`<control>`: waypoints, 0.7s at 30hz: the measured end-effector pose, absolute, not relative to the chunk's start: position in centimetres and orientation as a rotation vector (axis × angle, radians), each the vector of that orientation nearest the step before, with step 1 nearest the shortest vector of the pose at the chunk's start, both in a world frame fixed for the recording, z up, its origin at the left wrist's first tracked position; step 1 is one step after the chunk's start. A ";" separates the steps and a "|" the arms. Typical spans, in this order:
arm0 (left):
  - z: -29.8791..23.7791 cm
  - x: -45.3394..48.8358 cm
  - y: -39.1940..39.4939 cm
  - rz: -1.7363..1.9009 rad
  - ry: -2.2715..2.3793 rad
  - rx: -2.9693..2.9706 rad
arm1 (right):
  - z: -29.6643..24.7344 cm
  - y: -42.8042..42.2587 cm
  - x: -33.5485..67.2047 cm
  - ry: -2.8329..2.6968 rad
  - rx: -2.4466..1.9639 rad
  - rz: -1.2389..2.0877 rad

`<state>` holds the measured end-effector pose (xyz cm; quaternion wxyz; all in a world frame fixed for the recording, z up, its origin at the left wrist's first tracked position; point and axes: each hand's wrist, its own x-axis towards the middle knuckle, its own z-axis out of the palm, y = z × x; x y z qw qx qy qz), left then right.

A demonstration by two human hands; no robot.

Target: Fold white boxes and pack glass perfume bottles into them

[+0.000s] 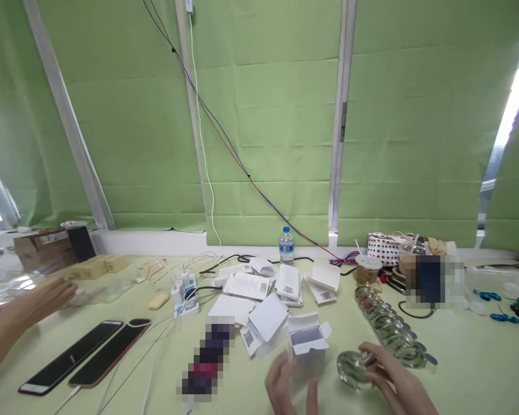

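My left hand [281, 385] is around the lower left and front of an open white carton [309, 360], its fingers on one side and its thumb on the other. The carton stands upright with its top flaps spread. Pinched in my right hand [393, 374] is a round, clear, thick glass piece [353, 370] with a greenish tint, just right of the carton. Its exact kind I cannot make out. Behind my right hand runs a slanting row of similar round glass pieces [391, 328], with small grey discs along their right side.
Flattened white boxes [268, 317] lie beyond the carton. A water bottle [286, 246] stands near the wall. Left are phones [108, 351], a power strip [185, 297] with cables, and another person's hand [54, 297]. A drink cup [367, 269] stands behind the glass row.
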<state>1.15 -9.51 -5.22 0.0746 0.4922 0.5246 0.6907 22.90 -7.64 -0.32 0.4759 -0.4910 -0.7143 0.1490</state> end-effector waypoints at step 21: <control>-2.5 -1.3 -7.6 1.604 1.339 1.554 | 7.6 -6.3 16.3 -2.266 -0.871 0.129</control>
